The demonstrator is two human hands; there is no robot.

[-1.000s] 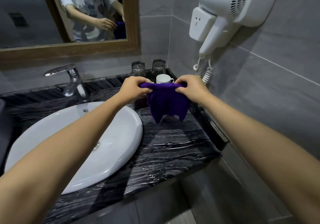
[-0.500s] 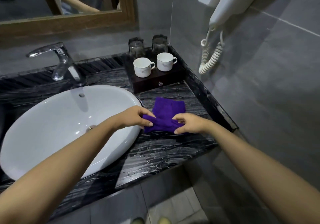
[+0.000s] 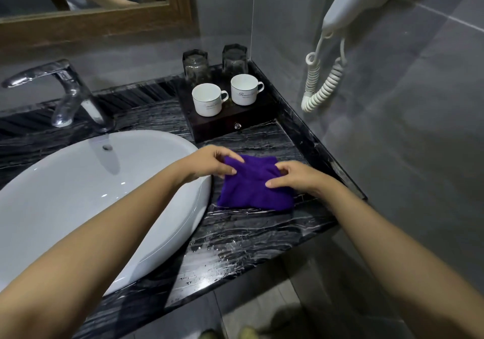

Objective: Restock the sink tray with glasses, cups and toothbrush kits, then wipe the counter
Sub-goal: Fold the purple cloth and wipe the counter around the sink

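Large grey tiles cover the walls [image 3: 408,134], which meet in a corner behind the dark veined marble counter [image 3: 235,236]. A wood-framed mirror [image 3: 104,21] hangs on the back wall above a chrome faucet [image 3: 65,89] and a white oval basin [image 3: 86,194]. A white wall-mounted hair dryer [image 3: 351,0] with a coiled cord [image 3: 322,87] hangs on the side wall. Below, the floor [image 3: 262,307] is grey tile. The light is dim.
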